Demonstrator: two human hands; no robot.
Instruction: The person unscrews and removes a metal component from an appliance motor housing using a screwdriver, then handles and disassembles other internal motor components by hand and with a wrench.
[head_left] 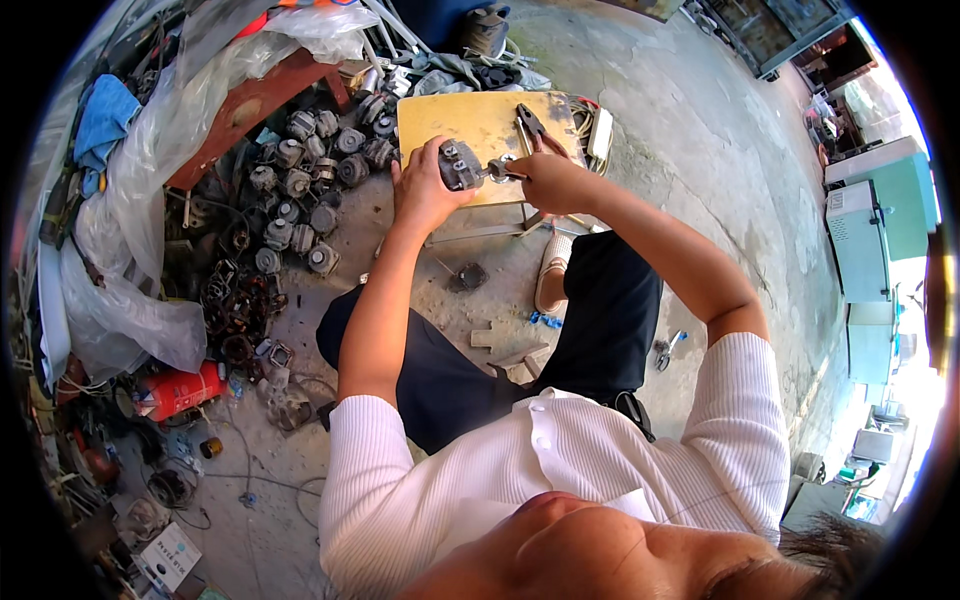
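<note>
My left hand (428, 188) is closed round a small grey electric motor (460, 165), held over the near edge of a yellow-topped stool (440, 115). The motor's shaft side points right. My right hand (548, 180) is closed on a metal tool (501, 168) whose head meets the shaft; its exact kind is partly hidden by my fingers. Just beyond my right hand, a pair of pliers (532, 122) with dark jaws lies on the stool top, its reddish handles running behind the hand.
Many similar motors (297, 183) lie heaped on the floor to the left, beside a red metal beam (245, 118) and plastic sheeting (120, 230). A red cylinder (180, 391) lies nearer. A white power strip (600, 135) with cables is beside the stool. Another hand tool (668, 350) rests on the concrete.
</note>
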